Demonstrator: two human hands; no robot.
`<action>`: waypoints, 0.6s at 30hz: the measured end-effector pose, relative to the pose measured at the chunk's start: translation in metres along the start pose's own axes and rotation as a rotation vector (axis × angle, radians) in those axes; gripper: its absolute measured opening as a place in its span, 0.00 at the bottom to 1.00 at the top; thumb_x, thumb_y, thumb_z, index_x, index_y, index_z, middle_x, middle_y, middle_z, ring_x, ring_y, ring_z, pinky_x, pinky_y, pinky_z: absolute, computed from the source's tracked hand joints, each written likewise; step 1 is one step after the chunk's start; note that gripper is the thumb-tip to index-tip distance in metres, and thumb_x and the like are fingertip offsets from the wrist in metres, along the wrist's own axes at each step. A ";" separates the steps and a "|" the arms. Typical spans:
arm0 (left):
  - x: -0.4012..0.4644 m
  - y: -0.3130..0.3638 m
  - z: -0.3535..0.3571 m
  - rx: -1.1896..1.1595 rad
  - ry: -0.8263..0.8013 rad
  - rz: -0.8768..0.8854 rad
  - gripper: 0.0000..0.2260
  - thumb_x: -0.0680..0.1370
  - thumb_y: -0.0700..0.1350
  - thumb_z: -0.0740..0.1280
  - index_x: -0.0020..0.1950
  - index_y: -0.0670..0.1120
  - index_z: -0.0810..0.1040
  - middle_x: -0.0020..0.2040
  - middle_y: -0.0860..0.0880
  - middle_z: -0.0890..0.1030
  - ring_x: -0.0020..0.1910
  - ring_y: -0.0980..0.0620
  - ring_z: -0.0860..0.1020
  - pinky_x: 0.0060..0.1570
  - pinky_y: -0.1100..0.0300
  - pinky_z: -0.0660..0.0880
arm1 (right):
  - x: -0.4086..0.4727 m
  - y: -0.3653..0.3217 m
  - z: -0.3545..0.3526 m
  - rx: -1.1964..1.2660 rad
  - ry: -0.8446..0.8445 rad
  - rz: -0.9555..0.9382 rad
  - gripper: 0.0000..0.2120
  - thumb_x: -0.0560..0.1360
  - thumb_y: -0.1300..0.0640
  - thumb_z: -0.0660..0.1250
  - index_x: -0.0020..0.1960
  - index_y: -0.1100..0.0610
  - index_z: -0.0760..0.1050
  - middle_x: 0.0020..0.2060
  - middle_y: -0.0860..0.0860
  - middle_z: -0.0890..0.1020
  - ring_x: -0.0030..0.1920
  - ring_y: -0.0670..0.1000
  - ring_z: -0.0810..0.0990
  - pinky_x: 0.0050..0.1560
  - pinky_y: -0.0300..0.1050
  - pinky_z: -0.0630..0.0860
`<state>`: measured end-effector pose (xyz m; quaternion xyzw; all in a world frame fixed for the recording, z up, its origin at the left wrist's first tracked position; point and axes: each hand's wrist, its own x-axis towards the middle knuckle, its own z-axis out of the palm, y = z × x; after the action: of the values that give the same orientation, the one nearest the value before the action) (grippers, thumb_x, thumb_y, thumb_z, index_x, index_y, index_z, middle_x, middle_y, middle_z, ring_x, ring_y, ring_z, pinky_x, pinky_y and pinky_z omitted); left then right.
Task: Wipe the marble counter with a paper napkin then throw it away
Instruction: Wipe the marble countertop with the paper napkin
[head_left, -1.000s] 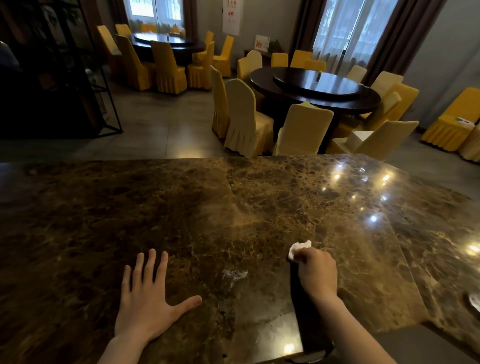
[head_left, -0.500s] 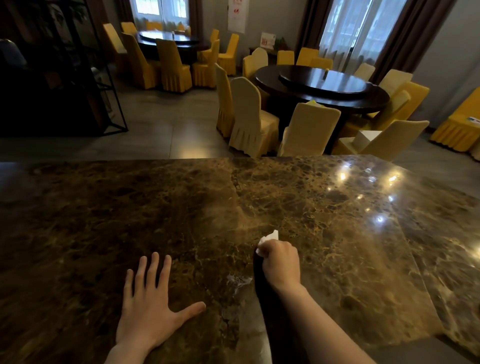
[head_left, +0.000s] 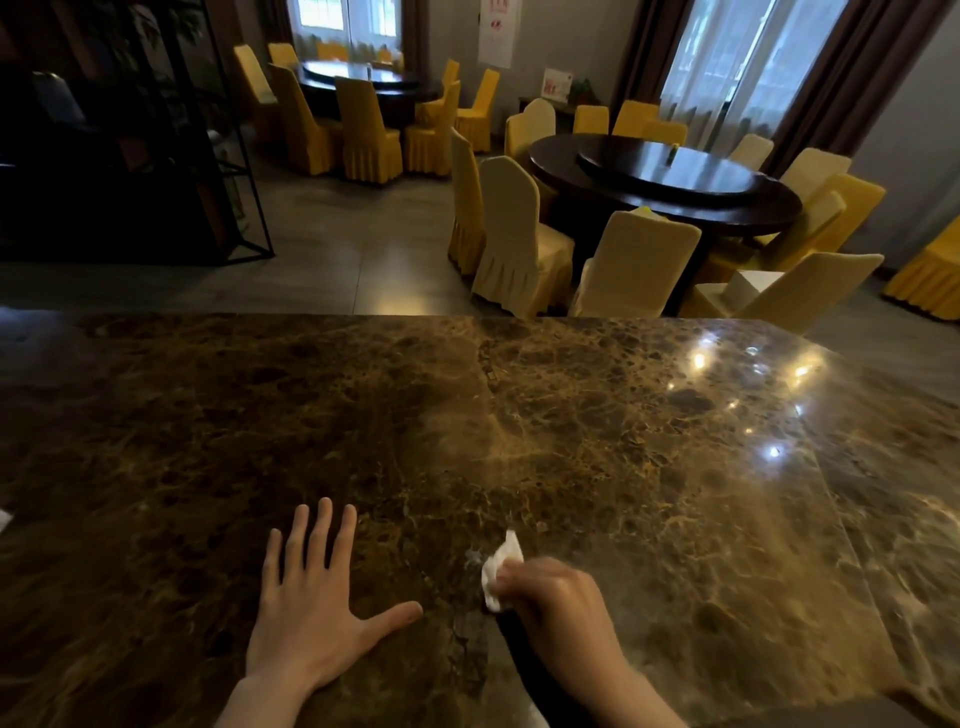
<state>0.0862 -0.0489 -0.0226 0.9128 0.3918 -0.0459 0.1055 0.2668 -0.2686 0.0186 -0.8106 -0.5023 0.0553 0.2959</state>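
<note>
Napkin (head_left: 497, 574): white, crumpled, low on the marble surface (head_left: 649, 493) at about 6 o'clock in the view, just right of centre. Right hand (head_left: 558, 605) has its grip closed round it, fingers curled, a corner of paper sticking up and out toward 11 o'clock; the wad looks pressed to the stone, though the contact itself is hidden under the fingers. Right hand slightly blurred. A small pale smear (head_left: 474, 557) sits just beside the napkin at its 10 o'clock. Left hand (head_left: 311, 613) lies flat at 9 o'clock of the napkin, palm down, fingers spread wide, holding nothing, apparently bracing. Step in hand, by my reading: wiping, mid-stroke; disposal not yet begun. Next move likely calls for steady downward pressure and a pass over the smear, keeping the thin paper bunched so it does not tear or shed. No bin in sight; finding one will mean turning away from the surface. Beyond, toward 12 o'clock: round dark tables (head_left: 670, 182), yellow-covered chairs (head_left: 519, 239).
</note>
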 end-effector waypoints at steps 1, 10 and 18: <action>0.000 0.000 -0.001 0.001 -0.004 0.004 0.64 0.56 0.92 0.40 0.81 0.55 0.28 0.83 0.50 0.28 0.81 0.46 0.26 0.83 0.39 0.32 | 0.014 0.001 -0.001 -0.024 0.013 0.034 0.07 0.74 0.56 0.71 0.47 0.45 0.83 0.42 0.43 0.85 0.45 0.43 0.82 0.42 0.43 0.77; -0.001 0.000 -0.006 0.013 -0.041 0.014 0.64 0.56 0.91 0.38 0.81 0.54 0.27 0.83 0.50 0.27 0.81 0.46 0.26 0.83 0.40 0.32 | -0.010 -0.006 0.006 -0.137 -0.085 0.055 0.04 0.72 0.54 0.73 0.40 0.47 0.78 0.37 0.42 0.80 0.38 0.42 0.75 0.32 0.41 0.72; -0.003 0.001 -0.008 0.019 -0.039 0.014 0.65 0.56 0.91 0.37 0.82 0.53 0.29 0.83 0.49 0.28 0.81 0.46 0.25 0.83 0.39 0.33 | 0.059 -0.022 0.012 -0.122 0.001 0.163 0.08 0.72 0.63 0.72 0.45 0.51 0.86 0.42 0.47 0.85 0.45 0.49 0.80 0.44 0.44 0.74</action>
<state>0.0847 -0.0503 -0.0141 0.9154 0.3828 -0.0668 0.1050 0.2743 -0.2063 0.0328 -0.8652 -0.4372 0.0483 0.2407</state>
